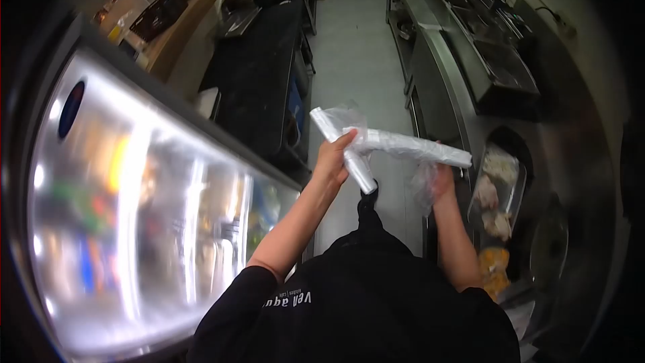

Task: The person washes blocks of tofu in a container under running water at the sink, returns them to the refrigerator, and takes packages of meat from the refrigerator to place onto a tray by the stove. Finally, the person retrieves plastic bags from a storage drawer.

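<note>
My left hand [332, 161] is closed around a short roll of clear plastic bags [361, 176], which slants down to the right in front of my body. A longer, whitish roll of plastic bags [410, 146] crosses from near my left thumb toward the right. My right hand [443, 180] grips the right part of this longer roll from below. Loose, crumpled clear film hangs beside the right hand and hides part of its fingers. More thin film stands up above my left thumb.
A brightly lit glass-door fridge [168, 222] stands close on my left, with a black-topped counter [252, 67] beyond it. Along my right runs a steel counter with a tray of pale food pieces [514, 195] and metal fryer-like basins [500, 60]. A grey floor aisle [353, 40] runs ahead.
</note>
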### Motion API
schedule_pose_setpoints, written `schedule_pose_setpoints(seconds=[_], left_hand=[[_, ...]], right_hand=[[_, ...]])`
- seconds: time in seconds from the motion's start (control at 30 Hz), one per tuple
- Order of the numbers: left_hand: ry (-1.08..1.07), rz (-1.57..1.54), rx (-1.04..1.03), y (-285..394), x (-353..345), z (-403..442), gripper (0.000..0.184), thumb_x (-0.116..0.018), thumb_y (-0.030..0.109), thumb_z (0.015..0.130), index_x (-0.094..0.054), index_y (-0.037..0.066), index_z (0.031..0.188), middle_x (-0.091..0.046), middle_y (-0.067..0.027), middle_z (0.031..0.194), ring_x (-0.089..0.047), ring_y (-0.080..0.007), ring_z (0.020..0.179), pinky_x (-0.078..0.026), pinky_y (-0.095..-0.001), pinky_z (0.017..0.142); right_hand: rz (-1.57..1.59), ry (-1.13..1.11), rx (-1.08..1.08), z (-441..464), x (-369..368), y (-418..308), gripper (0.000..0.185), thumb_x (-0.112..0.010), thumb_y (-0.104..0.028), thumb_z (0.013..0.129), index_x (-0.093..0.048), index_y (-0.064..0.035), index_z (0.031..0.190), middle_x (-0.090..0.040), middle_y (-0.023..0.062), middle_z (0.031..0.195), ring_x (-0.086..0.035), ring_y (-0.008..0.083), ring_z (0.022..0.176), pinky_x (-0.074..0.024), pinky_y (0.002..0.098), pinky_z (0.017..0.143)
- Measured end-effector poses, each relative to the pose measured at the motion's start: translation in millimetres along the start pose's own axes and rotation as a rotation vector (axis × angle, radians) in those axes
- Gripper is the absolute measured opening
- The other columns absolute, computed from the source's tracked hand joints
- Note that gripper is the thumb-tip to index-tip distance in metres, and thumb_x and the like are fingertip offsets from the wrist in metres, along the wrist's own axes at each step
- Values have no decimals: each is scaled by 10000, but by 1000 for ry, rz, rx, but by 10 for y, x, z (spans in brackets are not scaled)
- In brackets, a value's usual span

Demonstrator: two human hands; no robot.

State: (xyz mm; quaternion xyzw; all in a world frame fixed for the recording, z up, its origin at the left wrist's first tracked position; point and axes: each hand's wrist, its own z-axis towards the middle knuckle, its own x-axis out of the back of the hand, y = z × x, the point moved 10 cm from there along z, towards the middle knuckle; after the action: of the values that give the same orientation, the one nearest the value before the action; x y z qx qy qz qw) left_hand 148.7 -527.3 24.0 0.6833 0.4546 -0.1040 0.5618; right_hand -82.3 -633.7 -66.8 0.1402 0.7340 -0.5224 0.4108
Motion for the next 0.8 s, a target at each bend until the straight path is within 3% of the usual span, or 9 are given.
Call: schedule_pose_setpoints(seconds=[0.2,0.3,0.33,0.37,0.43,0.5,0.57,0.7,0.8], left_hand=[[-62,-71,109,524,-284,2156,385,-614,66,839,-428,-57,1153,-567,-162,1009,-620,-260,859,-544,-384,726],[-146,0,173,1039,-550,2968,386,-629,71,830,-440,-35,1149,-580,-147,983,-624,-258,846,-545,-377,710],[-159,85,119,1279,-625,3187,367,-637,54,817,-461,-22,1130,-589,-123,951,-624,-235,826,-537,-363,719],[-153,79,119,1425,-696,3335,367,-637,54,817,-461,-22,1130,-589,-123,951,-624,-235,826,-537,-363,719],[-89,337,-147,1938,-696,3852,371,-643,30,801,-466,-18,1124,-585,-112,946,-615,-206,839,-525,-352,732],[-49,479,-215,2168,-547,4550,387,-639,16,797,-453,-26,1134,-572,-111,973,-592,-182,863,-498,-320,757],[162,761,-643,2636,-333,5146,403,-640,22,799,-440,-32,1145,-562,-112,983,-572,-184,890,-475,-292,767],[372,-3,-651,3080,116,6598,433,-595,-21,818,-379,-56,1192,-565,-154,1008,-590,-229,888,-491,-318,774],[72,-423,-105,3099,359,8033,431,-568,70,860,-390,-23,1241,-588,-162,1051,-624,-311,865,-527,-394,767]], right_hand=[[-195,-88,185,2140,-637,-834,231,-525,-215,904,-533,-102,1105,-585,38,990,-577,159,953,-503,329,820],[-993,-322,51,3221,-1271,-882,260,-480,-192,903,-566,-65,1112,-599,33,1001,-573,124,868,-466,285,805],[-940,-227,-304,3524,-1244,-667,287,-465,-184,898,-572,-48,1127,-610,36,1010,-561,134,900,-442,263,819],[-959,-331,-344,3803,-1351,-606,273,-475,-188,897,-586,-51,1106,-623,27,970,-558,123,886,-450,272,783],[-1323,-526,-362,4667,-1623,-487,252,-498,-178,887,-582,-49,1087,-631,33,933,-557,103,883,-455,279,763],[-1298,-478,-322,5426,-2257,-674,240,-518,-156,878,-573,-46,1084,-627,37,913,-555,100,886,-454,275,773],[-1142,-510,-224,6132,-2745,-550,230,-558,-115,860,-555,-46,1079,-616,38,877,-553,100,890,-448,260,794],[-760,-885,-247,6643,-3318,471,238,-611,-124,851,-538,-76,1073,-583,11,930,-551,90,871,-446,253,803],[-770,-845,-470,7662,-2966,986,252,-624,-160,860,-534,-89,1084,-562,14,1016,-534,95,938,-442,281,852]])
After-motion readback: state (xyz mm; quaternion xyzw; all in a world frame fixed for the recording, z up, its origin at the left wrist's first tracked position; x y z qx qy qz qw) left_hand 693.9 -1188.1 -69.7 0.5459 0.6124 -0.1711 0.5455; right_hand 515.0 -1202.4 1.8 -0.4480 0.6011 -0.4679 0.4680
